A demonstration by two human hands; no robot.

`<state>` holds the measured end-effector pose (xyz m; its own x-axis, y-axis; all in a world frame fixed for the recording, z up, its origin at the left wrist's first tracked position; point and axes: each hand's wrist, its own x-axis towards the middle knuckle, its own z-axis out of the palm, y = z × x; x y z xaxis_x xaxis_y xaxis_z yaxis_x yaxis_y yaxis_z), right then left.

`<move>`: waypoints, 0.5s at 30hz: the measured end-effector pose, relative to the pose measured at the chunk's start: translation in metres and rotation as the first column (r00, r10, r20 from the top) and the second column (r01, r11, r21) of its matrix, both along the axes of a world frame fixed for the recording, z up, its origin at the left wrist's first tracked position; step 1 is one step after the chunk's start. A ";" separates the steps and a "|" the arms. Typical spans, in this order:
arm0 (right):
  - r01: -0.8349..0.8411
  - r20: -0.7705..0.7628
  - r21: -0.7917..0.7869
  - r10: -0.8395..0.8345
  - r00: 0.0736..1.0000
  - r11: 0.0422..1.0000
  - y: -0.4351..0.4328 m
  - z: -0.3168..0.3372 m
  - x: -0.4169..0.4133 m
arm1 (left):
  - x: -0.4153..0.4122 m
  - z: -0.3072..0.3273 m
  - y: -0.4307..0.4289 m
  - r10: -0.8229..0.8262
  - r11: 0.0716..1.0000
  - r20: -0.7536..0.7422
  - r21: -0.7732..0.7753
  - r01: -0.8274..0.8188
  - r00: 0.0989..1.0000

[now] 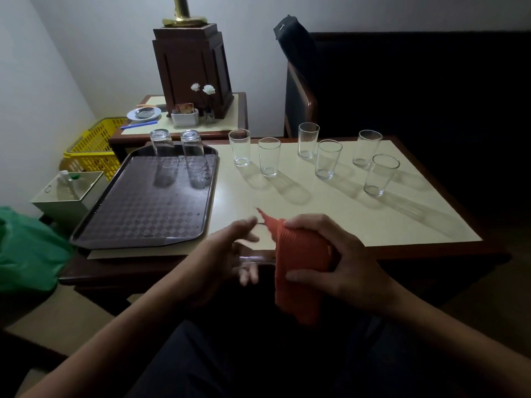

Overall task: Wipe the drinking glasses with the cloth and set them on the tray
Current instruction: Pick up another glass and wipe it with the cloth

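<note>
I saw glass (255, 258) lying left-right: left hand (227, 254) gripped bare end, right hand (339, 259) clamped orange cloth (301, 254) round other end.

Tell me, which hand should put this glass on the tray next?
Probably the left. The left hand holds the glass, and the tray lies on that side of the table. The right hand is busy gripping the cloth and would have to cross over.

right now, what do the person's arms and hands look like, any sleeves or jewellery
The left hand and right hand are bare, on bare forearms to the frame's edge: no sleeves, gloves, watch or rings show. Dim light hides fine detail.
</note>
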<state>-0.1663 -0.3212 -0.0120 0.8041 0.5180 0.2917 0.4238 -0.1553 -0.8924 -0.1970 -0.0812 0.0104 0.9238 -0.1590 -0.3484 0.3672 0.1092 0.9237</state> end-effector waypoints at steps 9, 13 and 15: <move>0.003 -0.357 0.192 0.067 0.932 0.981 -0.001 0.000 0.003 | 0.000 -0.001 0.010 -0.092 0.986 0.266 0.161 0.050 0.960; -0.012 0.247 -0.158 0.051 0.968 0.987 -0.003 -0.004 -0.002 | 0.001 -0.004 -0.002 -0.104 0.993 -0.079 0.041 0.107 0.991; -0.020 0.071 -0.046 0.023 0.997 0.999 -0.005 -0.004 0.002 | 0.001 -0.006 -0.002 -0.143 0.989 -0.105 -0.043 0.139 0.984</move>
